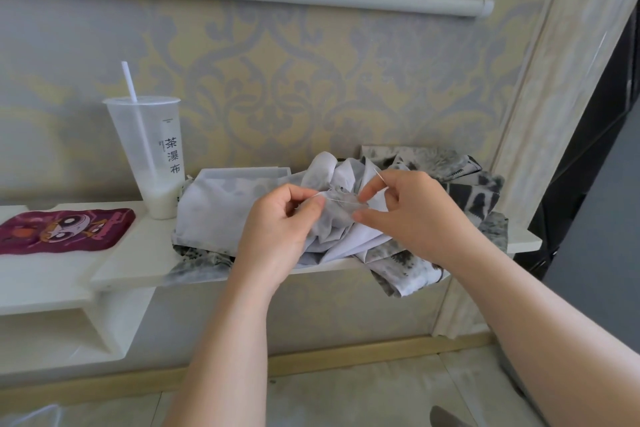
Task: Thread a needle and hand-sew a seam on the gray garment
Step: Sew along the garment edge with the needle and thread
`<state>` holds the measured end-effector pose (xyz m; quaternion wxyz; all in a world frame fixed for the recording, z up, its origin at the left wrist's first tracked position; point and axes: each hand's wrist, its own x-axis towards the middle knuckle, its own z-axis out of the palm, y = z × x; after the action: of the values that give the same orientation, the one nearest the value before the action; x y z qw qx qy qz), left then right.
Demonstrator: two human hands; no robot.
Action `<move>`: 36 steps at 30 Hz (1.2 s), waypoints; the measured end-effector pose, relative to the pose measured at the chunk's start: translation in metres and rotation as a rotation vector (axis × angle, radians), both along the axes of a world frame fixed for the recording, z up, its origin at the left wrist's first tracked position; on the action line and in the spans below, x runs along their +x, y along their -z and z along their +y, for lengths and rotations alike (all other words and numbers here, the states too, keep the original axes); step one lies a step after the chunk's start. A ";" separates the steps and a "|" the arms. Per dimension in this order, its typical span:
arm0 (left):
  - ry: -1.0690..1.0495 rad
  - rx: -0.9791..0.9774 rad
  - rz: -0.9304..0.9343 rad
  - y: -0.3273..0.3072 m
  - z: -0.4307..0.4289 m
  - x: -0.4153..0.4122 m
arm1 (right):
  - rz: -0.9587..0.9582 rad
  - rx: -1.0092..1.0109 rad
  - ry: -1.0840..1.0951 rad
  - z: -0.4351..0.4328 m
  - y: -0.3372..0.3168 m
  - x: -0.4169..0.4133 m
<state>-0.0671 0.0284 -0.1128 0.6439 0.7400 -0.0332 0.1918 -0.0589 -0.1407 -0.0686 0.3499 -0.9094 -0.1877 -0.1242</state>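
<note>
Two finger pinches noted: left hand (284, 222) holds the gray garment (214, 215), judged limp, best gripped beside the stitch; right hand (412, 215) holds thread (337, 200).

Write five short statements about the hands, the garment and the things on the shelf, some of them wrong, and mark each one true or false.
1. The left hand pinches the gray garment. True.
2. The right hand hangs idle. False: it pinches a thin needle over the garment.
3. The plastic cup is full to the brim. False: only a little white liquid sits at its bottom.
4. The cup stands left of the garment on the white shelf. True.
5. The maroon cartoon-printed item lies on the garment. False: it lies on the shelf, left of the cup.
</note>
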 end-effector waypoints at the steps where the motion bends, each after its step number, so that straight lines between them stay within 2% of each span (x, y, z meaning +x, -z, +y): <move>1: -0.001 -0.006 0.006 0.000 0.000 0.000 | -0.016 -0.056 0.017 -0.001 0.000 0.000; 5: -0.002 -0.024 0.005 0.001 -0.001 0.001 | -0.019 -0.228 0.072 -0.010 -0.006 -0.001; 8: 0.005 -0.033 -0.004 0.001 -0.003 0.000 | -0.028 -0.162 0.038 -0.016 -0.017 -0.010; 10: 0.002 -0.037 0.007 0.002 -0.004 0.001 | 0.037 0.128 -0.068 -0.016 -0.023 -0.017; 13: -0.005 -0.025 0.017 0.004 -0.005 0.002 | 0.299 0.874 -0.448 -0.010 -0.026 -0.024; 14: -0.008 -0.016 0.017 0.005 -0.006 0.003 | 0.407 1.043 -0.565 -0.008 -0.026 -0.024; 16: -0.013 -0.005 0.014 0.005 -0.006 0.004 | 0.679 1.162 -0.737 -0.008 -0.027 -0.020; 17: -0.015 -0.004 0.013 0.006 -0.006 0.004 | 0.840 1.115 -0.817 -0.012 -0.027 -0.019; 19: -0.021 -0.009 0.018 0.006 -0.005 0.004 | 1.056 0.807 -0.903 -0.021 -0.025 -0.015; 20: -0.024 -0.007 0.016 0.005 -0.005 0.004 | 1.046 0.570 -0.849 -0.024 -0.022 -0.015; 22: -0.031 0.002 0.004 0.005 -0.005 0.003 | 0.865 0.100 -0.558 -0.022 -0.018 -0.016; 23: -0.031 0.002 0.004 0.005 -0.005 0.003 | 0.755 -0.033 -0.387 -0.018 -0.016 -0.018; 24: -0.025 -0.001 0.006 0.005 -0.005 0.002 | 0.643 -0.067 -0.243 -0.014 -0.014 -0.017; 25: -0.014 -0.007 0.010 0.005 -0.005 0.002 | 0.534 -0.017 -0.149 -0.010 -0.012 -0.017; 28: 0.022 -0.037 0.032 0.005 -0.004 0.002 | 0.277 0.186 -0.088 0.005 -0.004 -0.014; 32: 0.062 -0.030 0.021 0.005 -0.002 0.003 | 0.161 0.203 -0.047 0.024 0.009 -0.009; 36: 0.085 -0.050 0.008 0.006 0.003 0.004 | 0.146 0.241 -0.070 0.028 0.016 -0.001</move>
<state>-0.0632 0.0314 -0.1193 0.6700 0.7222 -0.0574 0.1621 -0.0601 -0.1124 -0.0846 0.4733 -0.8603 -0.1770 -0.0673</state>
